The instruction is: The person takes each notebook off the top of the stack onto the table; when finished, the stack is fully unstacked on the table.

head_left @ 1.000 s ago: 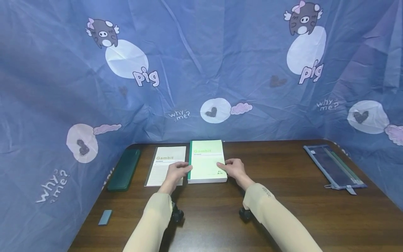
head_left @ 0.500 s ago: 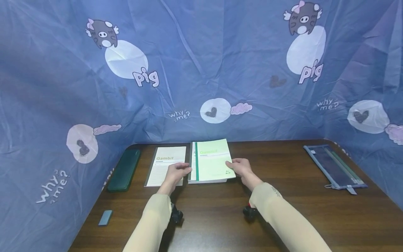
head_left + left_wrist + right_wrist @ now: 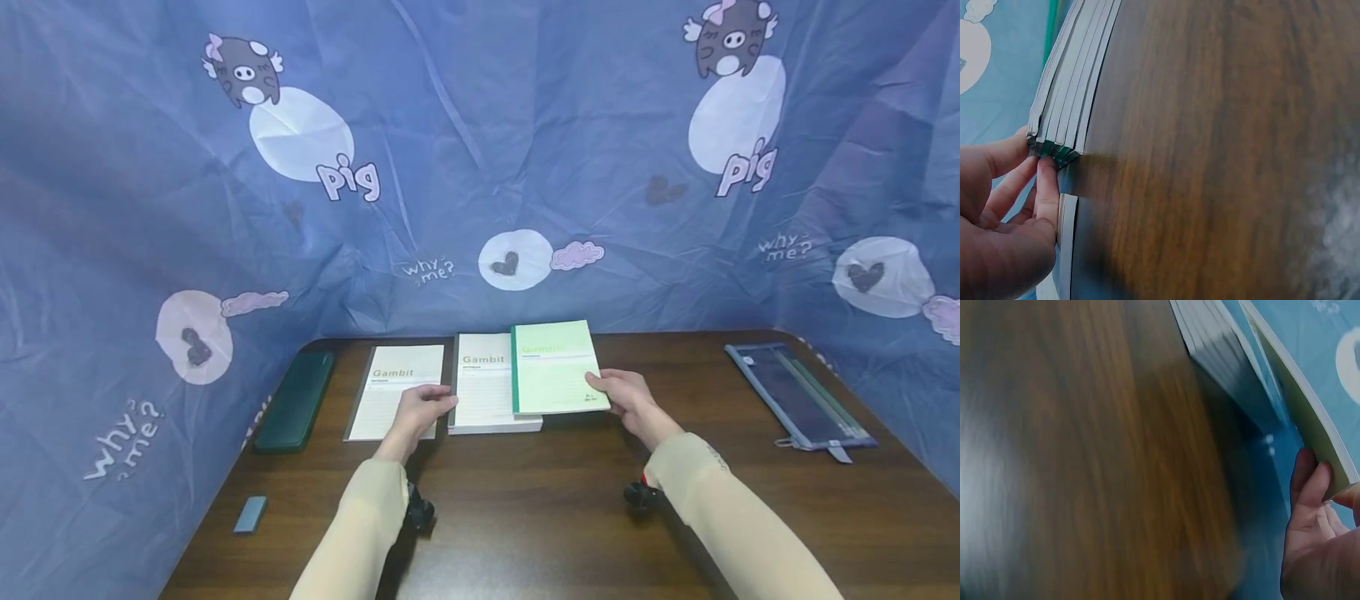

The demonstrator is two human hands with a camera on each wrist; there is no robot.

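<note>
My right hand (image 3: 630,400) pinches the lower right corner of a light green notebook (image 3: 558,371) with a green spine, thumb on the cover and fingers underneath. In the right wrist view the notebook (image 3: 1304,394) is raised and tilted, apart from the stack below. A thick stack of notebooks (image 3: 483,392), a white Gambit one on top, lies just left of it, partly covered by the green one in the head view. My left hand (image 3: 420,408) touches the stack's spine side with its fingertips. In the left wrist view, fingers (image 3: 1047,181) rest against the spines.
A single white Gambit notebook (image 3: 397,387) lies under and left of my left hand. A dark green case (image 3: 296,404) and a small blue block (image 3: 251,515) are at the left. A blue mesh zip pouch (image 3: 798,400) lies far right. A blue curtain (image 3: 450,167) hangs behind the table.
My right hand has slid the green notebook rightward off the stack and lifted it, uncovering the white notebook below. My left hand has stayed at the stack's spine.
</note>
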